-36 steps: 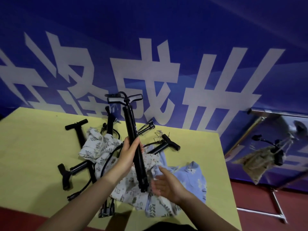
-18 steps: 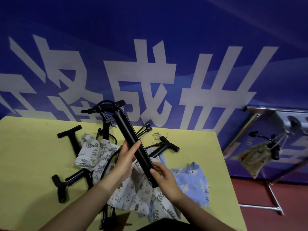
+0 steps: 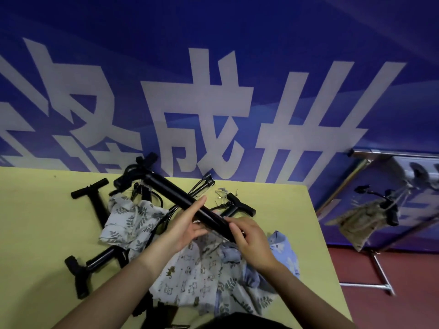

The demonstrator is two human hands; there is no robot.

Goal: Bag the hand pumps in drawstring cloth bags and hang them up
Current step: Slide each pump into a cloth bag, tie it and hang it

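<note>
I hold a black hand pump (image 3: 171, 191) slanted above the table, its handle to the upper left and its base to the lower right. My left hand (image 3: 185, 224) grips the barrel's middle between fingers and thumb. My right hand (image 3: 251, 243) curls round the barrel's lower end. Beneath the hands lies a heap of drawstring cloth bags: a leaf-print one (image 3: 133, 217), a white one with small animals (image 3: 190, 279) and a light blue one (image 3: 282, 252). Other black pumps lie on the table at the left (image 3: 95, 203), lower left (image 3: 99, 260) and right (image 3: 237, 207).
The yellow table (image 3: 35, 233) stands against a blue banner wall (image 3: 213, 67). Small metal nozzles (image 3: 222, 192) lie near the far edge. To the right, a metal rack (image 3: 380, 286) on the red floor carries a beige bag (image 3: 356, 222) with a pump in it.
The pump has tipped from nearly upright to a diagonal, handle swinging left and down. My right hand rose from the bags and took hold of its lower end.
</note>
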